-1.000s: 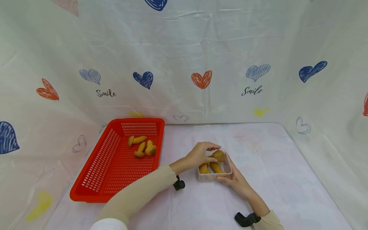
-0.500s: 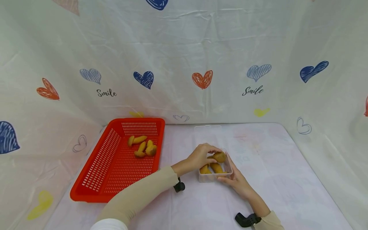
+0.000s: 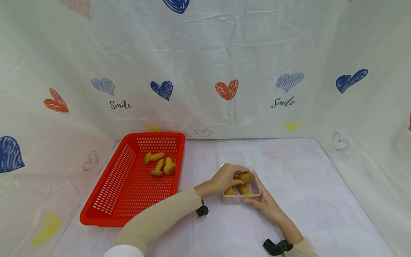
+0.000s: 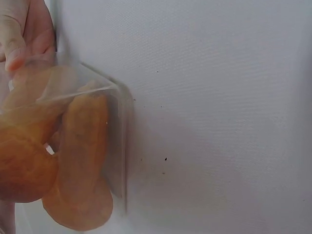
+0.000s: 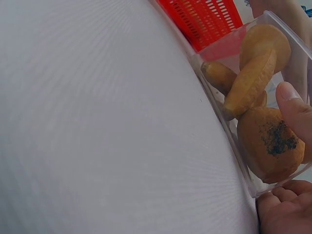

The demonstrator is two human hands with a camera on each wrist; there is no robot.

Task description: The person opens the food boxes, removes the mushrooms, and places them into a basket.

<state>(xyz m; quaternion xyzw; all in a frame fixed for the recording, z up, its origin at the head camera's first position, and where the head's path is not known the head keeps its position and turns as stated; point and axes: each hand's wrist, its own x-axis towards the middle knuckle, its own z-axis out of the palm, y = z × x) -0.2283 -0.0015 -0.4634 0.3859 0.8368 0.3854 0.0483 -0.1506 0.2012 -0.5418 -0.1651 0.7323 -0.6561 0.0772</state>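
Observation:
A clear plastic box [image 3: 235, 201] sits on the table with several yellow-brown mushrooms inside, one showing through its wall as mushroom [image 4: 83, 146]. My left hand [image 3: 225, 178] reaches in from the left and pinches a mushroom [image 3: 246, 177] between thumb and fingers. That mushroom's round cap points right; my fingers cover its stem. On the right side of the box, my right hand [image 3: 265, 202] grips the wall, thumb at the front and fingers along the side. Another mushroom [image 5: 256, 80] shows through the plastic in the right wrist view.
A red perforated basket [image 3: 128, 200] stands to the left, with a few mushrooms [image 3: 157, 172] near its far right side. The clear lid [image 3: 233, 150] lies folded back behind the box. A patterned sheet [image 3: 199, 107] hangs behind the table.
My left hand has moved slightly down and right, lowering the pinched mushroom deeper into the box. The right hand keeps its hold on the box.

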